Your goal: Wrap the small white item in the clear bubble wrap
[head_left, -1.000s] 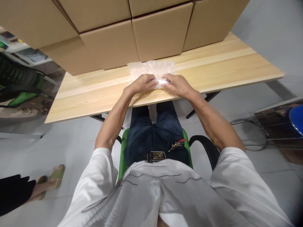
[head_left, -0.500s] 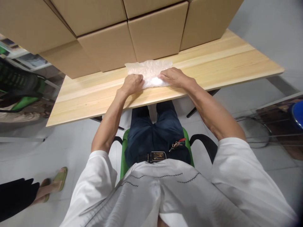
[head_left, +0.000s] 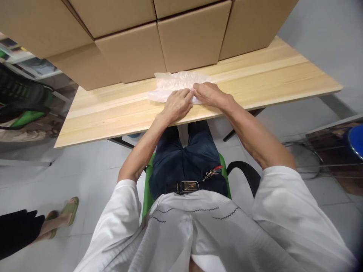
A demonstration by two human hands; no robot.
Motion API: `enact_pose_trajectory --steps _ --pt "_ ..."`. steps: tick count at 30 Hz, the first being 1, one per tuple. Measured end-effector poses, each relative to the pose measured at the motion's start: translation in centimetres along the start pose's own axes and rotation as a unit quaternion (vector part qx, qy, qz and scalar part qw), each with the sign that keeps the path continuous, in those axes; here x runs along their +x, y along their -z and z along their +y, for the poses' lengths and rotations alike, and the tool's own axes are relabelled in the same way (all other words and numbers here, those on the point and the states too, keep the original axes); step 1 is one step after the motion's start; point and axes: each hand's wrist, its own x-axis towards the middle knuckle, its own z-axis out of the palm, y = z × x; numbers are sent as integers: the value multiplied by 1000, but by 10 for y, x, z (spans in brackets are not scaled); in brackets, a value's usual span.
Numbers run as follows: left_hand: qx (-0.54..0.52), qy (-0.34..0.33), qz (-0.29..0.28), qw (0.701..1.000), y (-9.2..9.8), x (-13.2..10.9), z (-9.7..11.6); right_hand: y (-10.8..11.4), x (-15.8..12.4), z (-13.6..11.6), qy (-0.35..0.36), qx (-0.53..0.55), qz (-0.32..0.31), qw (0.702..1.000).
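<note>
- On the near half of the wooden table (head_left: 255,81), just in front of the cardboard boxes (head_left: 187,37), a sheet of bubble wrap (head_left: 176,81) is lying flat, with its long axis running left to right along the table edge.
- The left hand (head_left: 177,105) is resting palm-down on the near edge of the wrap, slightly left of centre, fingers pointing away from the body.
- The right hand (head_left: 208,94) is lying just beside it, on the right portion of the wrap; the fingertips of both hands are meeting, or nearly meeting, at the middle of the sheet.
- Both hands are pressing down with fingers together; neither is curling into a full fist. Whether the fingers are pinching a fold of the wrap cannot be determined from this view.
- The wrap is lying directly ahead of and under the hands. Both are equally near, the right hand covering slightly more of it.
- A bare flap of the wrap is projecting past the left hand to the left; the far edge is almost touching the boxes.
- Hidden items: whatever lies under the hands or inside the wrap is not visible. The wrap's near edge is covered by the knuckles.
- Another person's sandalled feet (head_left: 61,217) are standing on the floor at lower left, well apart from the work.
</note>
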Motion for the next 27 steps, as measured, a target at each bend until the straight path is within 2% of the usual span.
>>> enact_pose_trajectory --steps 3,8,13,16,17,19,22,24,27 --pt "2 13 -9 1000 -8 6 1 1 3 3 4 13 -3 1000" --pt "-7 8 -17 1000 -8 4 -5 7 -1 8 -1 34 -6 999" --pt "-25 -3 -10 1000 -9 0 -7 19 -30 16 -84 -3 11 996" --pt "-42 -5 -15 999 -5 1 -10 25 -54 12 -139 -21 72 987" --pt "-48 -5 -20 999 -2 2 -11 25 -62 7 -128 -20 102 986" --pt "-59 -3 -31 998 3 5 -12 22 -73 -8 -53 -17 140 989" --pt "-77 13 -49 996 13 10 -14 10 -77 -32 54 -21 116 992" --pt "-91 22 -58 994 19 13 -16 1 -75 -40 65 -22 98 993" --pt "-104 29 -72 992 28 16 -19 -11 -67 -39 60 -22 97 993"
